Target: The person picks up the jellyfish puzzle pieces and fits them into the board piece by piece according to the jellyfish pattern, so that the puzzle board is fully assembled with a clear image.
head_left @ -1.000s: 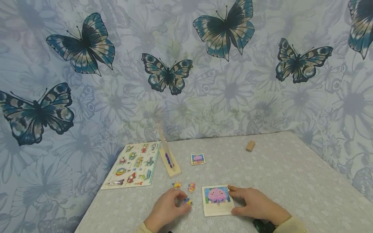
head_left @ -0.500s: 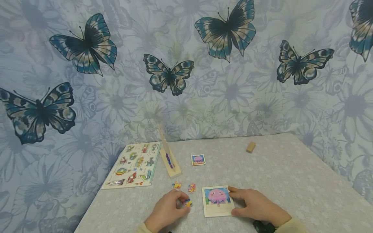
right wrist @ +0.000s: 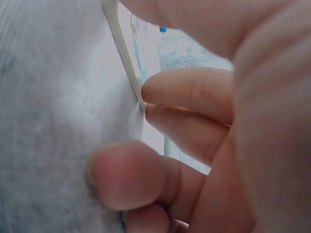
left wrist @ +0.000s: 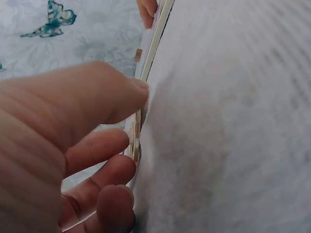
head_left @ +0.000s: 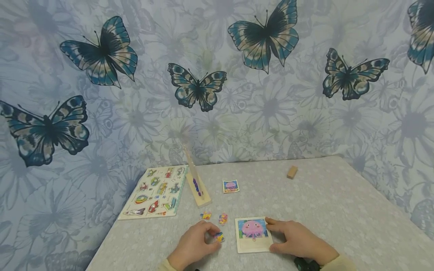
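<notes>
In the head view my left hand [head_left: 194, 242] has its thumb and index finger curved round a small blue and yellow jigsaw piece [head_left: 219, 236], pinching it just above or on the table. The left wrist view shows the thumb [left wrist: 119, 94] and fingers close to thin piece edges. My right hand [head_left: 298, 239] holds the right side of a square jigsaw tray [head_left: 254, 245], index finger at its upper corner and thumb lower down. Pink jellyfish pieces [head_left: 252, 228] fill the tray's upper part; its lower strip is bare wood. Beyond the left hand lie two loose pieces, one yellow [head_left: 205, 215], one pink [head_left: 223, 218].
A small jellyfish picture card [head_left: 231, 186] lies farther back. To its left stand a wooden base with an upright panel [head_left: 200, 197] and a large picture board [head_left: 152, 192]. One wooden block [head_left: 292, 172] lies at the back right, near the wall [head_left: 271, 131].
The piece in my left hand has turned slightly between the fingertips. My right hand and the tray have stayed in place; the head view has shifted a little.
</notes>
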Demonstrator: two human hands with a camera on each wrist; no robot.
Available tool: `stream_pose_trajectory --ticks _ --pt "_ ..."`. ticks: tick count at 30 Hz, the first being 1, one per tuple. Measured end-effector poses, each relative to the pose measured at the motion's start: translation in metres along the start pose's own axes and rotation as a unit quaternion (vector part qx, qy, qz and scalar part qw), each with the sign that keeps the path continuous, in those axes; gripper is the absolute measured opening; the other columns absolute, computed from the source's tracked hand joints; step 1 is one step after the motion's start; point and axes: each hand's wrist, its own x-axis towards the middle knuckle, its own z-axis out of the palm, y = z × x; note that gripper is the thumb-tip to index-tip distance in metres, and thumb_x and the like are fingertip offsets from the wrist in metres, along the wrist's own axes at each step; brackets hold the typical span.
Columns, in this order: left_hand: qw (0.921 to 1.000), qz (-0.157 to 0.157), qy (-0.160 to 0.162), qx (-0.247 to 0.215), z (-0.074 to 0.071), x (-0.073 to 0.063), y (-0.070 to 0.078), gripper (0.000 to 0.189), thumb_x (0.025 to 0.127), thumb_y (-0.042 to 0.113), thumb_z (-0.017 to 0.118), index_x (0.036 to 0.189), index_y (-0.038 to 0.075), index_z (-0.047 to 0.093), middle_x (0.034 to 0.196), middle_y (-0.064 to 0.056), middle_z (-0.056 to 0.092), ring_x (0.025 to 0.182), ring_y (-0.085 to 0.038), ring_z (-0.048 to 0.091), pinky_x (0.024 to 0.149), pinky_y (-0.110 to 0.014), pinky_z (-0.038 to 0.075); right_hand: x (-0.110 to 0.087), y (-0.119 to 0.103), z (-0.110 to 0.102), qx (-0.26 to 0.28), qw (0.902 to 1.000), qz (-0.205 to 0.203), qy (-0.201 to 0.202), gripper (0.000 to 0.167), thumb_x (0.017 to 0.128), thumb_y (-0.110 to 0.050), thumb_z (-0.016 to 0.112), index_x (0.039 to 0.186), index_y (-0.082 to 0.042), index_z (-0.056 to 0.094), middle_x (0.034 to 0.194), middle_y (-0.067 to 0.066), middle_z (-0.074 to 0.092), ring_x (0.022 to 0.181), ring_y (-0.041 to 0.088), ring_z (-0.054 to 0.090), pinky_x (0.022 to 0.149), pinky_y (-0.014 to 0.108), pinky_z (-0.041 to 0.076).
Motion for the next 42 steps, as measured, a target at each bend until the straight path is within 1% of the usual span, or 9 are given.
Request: stream_pose_trajectory --ticks 10,14,21,25,28,31,36,39,42 --pt "0.9996 0.011 -0.006 -0.026 0.001 0.001 -0.004 0.023 0.085 0.026 0.084 0.106 0.023 0.074 0.098 0.012 0.066 0.075 0.0 0.054 0.065 -0.022 0.047 0.002 0.002 0.002 -0.007 1.0 -0.005 0.001 0.073 0.086 -0.059 0.076 0.141 -0.013 0.064 0.155 0.007 0.052 0.135 0.037 0.055 0.103 0.058 0.048" --pt "0.9994 0.009 0.01 -0.032 0.001 0.003 -0.002 0.023 0.086 0.029 0.084 0.106 0.023 0.074 0.099 0.012 0.066 0.073 0.0 0.053 0.064 -0.022 0.046 0.001 0.002 0.002 -0.01 0.9999 -0.005 0.003 0.073 0.085 -0.06 0.075 0.142 -0.015 0.064 0.155 0.006 0.052 0.135 0.036 0.056 0.103 0.058 0.048" --pt "0.996 0.037 0.045 -0.068 0.009 0.003 0.007 0.024 0.086 0.028 0.085 0.107 0.023 0.074 0.104 0.008 0.069 0.066 0.002 0.051 0.06 -0.02 0.046 -0.002 0.002 -0.001 0.002 1.0 -0.003 -0.002 0.074 0.085 -0.059 0.077 0.142 -0.013 0.063 0.155 0.008 0.051 0.136 0.037 0.055 0.102 0.06 0.048" --pt "0.9933 0.048 0.027 -0.101 0.016 0.004 0.022 0.023 0.087 0.027 0.084 0.108 0.024 0.074 0.104 0.01 0.068 0.062 0.001 0.05 0.057 -0.021 0.046 0.0 0.001 -0.001 0.0 1.0 0.001 -0.009 0.073 0.086 -0.06 0.075 0.142 -0.015 0.064 0.156 0.006 0.051 0.137 0.036 0.054 0.103 0.059 0.048" --pt "0.9933 0.061 0.004 -0.098 0.021 0.008 0.039 0.023 0.087 0.027 0.084 0.108 0.025 0.075 0.103 0.011 0.067 0.059 0.002 0.05 0.054 -0.02 0.046 -0.001 0.002 -0.002 -0.002 1.0 0.001 -0.009 0.072 0.086 -0.06 0.076 0.141 -0.015 0.064 0.156 0.007 0.051 0.136 0.036 0.055 0.103 0.059 0.048" --pt "0.9949 0.086 -0.013 -0.051 0.029 0.016 0.058 0.022 0.087 0.028 0.083 0.107 0.026 0.075 0.101 0.014 0.066 0.061 0.004 0.051 0.056 -0.018 0.046 -0.003 0.002 -0.003 0.0 1.0 -0.001 -0.004 0.071 0.085 -0.058 0.077 0.141 -0.015 0.065 0.155 0.008 0.052 0.134 0.037 0.056 0.101 0.059 0.049" --pt "0.9931 0.109 -0.032 0.028 0.044 0.031 0.087 0.023 0.08 0.028 0.085 0.102 0.026 0.077 0.095 0.018 0.067 0.078 0.006 0.057 0.066 -0.018 0.047 -0.005 0.002 -0.004 -0.007 0.9998 -0.018 0.009 0.07 0.086 -0.058 0.076 0.141 -0.017 0.065 0.155 0.007 0.053 0.133 0.035 0.057 0.101 0.055 0.051" --pt "0.9931 0.103 -0.04 0.037 0.053 0.038 0.097 0.023 0.079 0.027 0.087 0.099 0.026 0.077 0.091 0.019 0.065 0.081 0.007 0.057 0.067 -0.019 0.047 -0.003 0.002 -0.004 -0.012 0.9993 -0.033 0.016 0.07 0.086 -0.059 0.075 0.141 -0.017 0.065 0.154 0.005 0.053 0.133 0.034 0.058 0.101 0.052 0.052" --pt "0.9944 0.092 -0.045 0.025 0.062 0.043 0.099 0.022 0.079 0.026 0.087 0.098 0.026 0.077 0.09 0.02 0.063 0.079 0.008 0.054 0.067 -0.019 0.046 -0.002 0.002 -0.004 -0.008 0.9991 -0.038 0.017 0.07 0.087 -0.059 0.076 0.141 -0.016 0.064 0.154 0.006 0.053 0.133 0.034 0.057 0.102 0.052 0.051"
